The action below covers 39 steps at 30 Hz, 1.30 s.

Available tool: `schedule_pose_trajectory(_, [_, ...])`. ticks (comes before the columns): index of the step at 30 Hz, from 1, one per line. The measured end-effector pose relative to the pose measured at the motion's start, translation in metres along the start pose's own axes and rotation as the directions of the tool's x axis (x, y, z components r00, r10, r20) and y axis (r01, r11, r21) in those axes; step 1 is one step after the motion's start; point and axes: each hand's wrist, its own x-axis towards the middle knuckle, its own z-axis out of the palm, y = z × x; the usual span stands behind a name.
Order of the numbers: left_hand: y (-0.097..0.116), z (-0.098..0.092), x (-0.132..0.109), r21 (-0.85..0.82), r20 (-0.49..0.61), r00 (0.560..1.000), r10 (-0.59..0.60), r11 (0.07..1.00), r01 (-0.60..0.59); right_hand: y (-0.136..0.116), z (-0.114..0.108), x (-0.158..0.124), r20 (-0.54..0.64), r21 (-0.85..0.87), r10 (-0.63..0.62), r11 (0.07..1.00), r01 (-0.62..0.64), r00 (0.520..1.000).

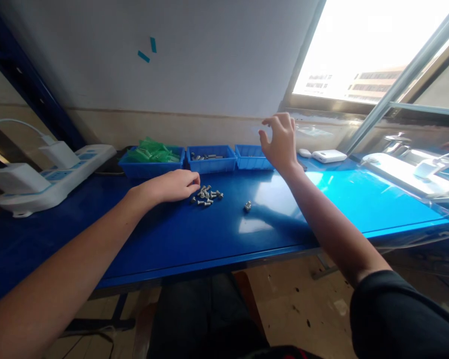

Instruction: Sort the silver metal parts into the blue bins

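Nearest cam: dark sleeve of R arm at 4 o'clk & dark-clad lap at 6, lap partly under the blue table. Clock is from ctr of view. Going L to R: white power strip at 9, w/ white plugs in it. Just above 9, 1st blue bin, heaped w/ green packets. L hand at 9, low by the table in front of that bin, fingers curled down at the L edge of the bolt pile; tips hidden, so can't tell if they grip a bolt. Pile of silver bolts at 8, loose on table, some on their sides, heads & shanks showing. Behind it at 11, 2nd blue bin w/ a few metal pcs inside. At 4, a small separate clump of bolts, apart from the pile. 3rd blue bin at 2, contents too small to ID. R hand also at 2, raised, overlapping that bin's R end in view; fingers bent but parted, thumb well off the index, nothing seen in it. Near 3, a white box; farther out at 3, 2nd power strip, washed out by glare. Bright window btwn 1 & 2.
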Motion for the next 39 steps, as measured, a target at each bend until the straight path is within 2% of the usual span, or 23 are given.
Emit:
schedule_pose_trajectory(2, [0.003, 0.004, 0.001, -0.031, -0.029, 0.999, 0.027, 0.999, -0.028, 0.004, 0.003, -0.011, 0.09, -0.077, 0.05, 0.996, -0.043, 0.995])
schedule_pose_trajectory(5, [0.011, 0.013, 0.005, -0.085, -0.083, 0.99, 0.111, 0.989, -0.118, -0.02, 0.007, -0.03, 0.284, -0.01, 0.012, 1.0, -0.009, 0.959])
schedule_pose_trajectory(7, [0.015, 0.017, 0.007, -0.102, -0.112, 0.98, 0.162, 0.98, -0.173, -0.046, 0.008, -0.038, 0.427, 0.128, -0.108, 0.99, 0.058, 0.898])
schedule_pose_trajectory(10, [0.015, 0.019, 0.009, -0.094, -0.127, 0.977, 0.169, 0.979, -0.181, -0.076, 0.013, -0.043, 0.594, 0.285, -0.255, 0.954, 0.097, 0.763])
schedule_pose_trajectory(11, [0.013, 0.019, 0.01, -0.083, -0.126, 0.98, 0.156, 0.982, -0.167, -0.081, 0.016, -0.044, 0.63, 0.303, -0.27, 0.949, 0.09, 0.728])
schedule_pose_trajectory(13, [0.009, 0.018, 0.011, -0.054, -0.121, 0.985, 0.121, 0.99, -0.128, -0.084, 0.021, -0.046, 0.683, 0.296, -0.245, 0.954, 0.047, 0.688])
schedule_pose_trajectory(16, [0.002, 0.017, 0.011, -0.022, -0.115, 0.99, 0.086, 0.996, -0.089, -0.081, 0.028, -0.048, 0.732, 0.256, -0.166, 0.966, -0.041, 0.661])
schedule_pose_trajectory(18, [0.0, 0.018, 0.011, -0.027, -0.127, 0.987, 0.101, 0.994, -0.105, -0.079, 0.03, -0.047, 0.744, 0.252, -0.14, 0.964, -0.08, 0.653])
schedule_pose_trajectory(23, [0.004, 0.027, 0.015, -0.079, -0.206, 0.966, 0.159, 0.981, -0.179, -0.081, 0.032, -0.044, 0.745, 0.243, -0.083, 0.958, -0.154, 0.662])
schedule_pose_trajectory(26, [0.008, 0.032, 0.018, -0.171, -0.254, 0.961, 0.108, 0.973, -0.155, -0.08, 0.035, -0.046, 0.737, 0.251, -0.084, 0.955, -0.156, 0.671])
schedule_pose_trajectory(29, [0.013, 0.031, 0.017, -0.323, -0.288, 0.956, 0.055, 0.934, -0.152, -0.078, 0.033, -0.049, 0.685, 0.325, -0.108, 0.931, -0.169, 0.721])
schedule_pose_trajectory(32, [0.016, 0.024, 0.013, -0.422, -0.32, 0.947, 0.014, 0.893, -0.156, -0.076, 0.021, -0.042, 0.537, 0.383, -0.162, 0.921, -0.068, 0.828])
schedule_pose_trajectory(35, [0.018, 0.016, 0.008, -0.432, -0.306, 0.952, -0.011, 0.893, -0.128, -0.066, 0.002, -0.024, 0.3, 0.281, -0.129, 0.959, 0.041, 0.945])
schedule_pose_trajectory(37, [0.019, 0.012, 0.005, -0.382, -0.239, 0.971, 0.011, 0.918, -0.104, -0.051, -0.007, -0.011, 0.121, 0.14, -0.026, 0.99, 0.009, 0.992])
schedule_pose_trajectory(38, [0.018, 0.011, 0.003, -0.346, -0.202, 0.979, 0.025, 0.933, -0.095, -0.041, -0.009, -0.006, 0.047, 0.057, 0.047, 0.997, -0.05, 0.998])
schedule_pose_trajectory(39, [0.018, 0.01, 0.002, -0.308, -0.17, 0.985, 0.034, 0.948, -0.085, -0.032, -0.01, -0.004, 0.029, -0.027, 0.109, 0.994, -0.109, 0.994])
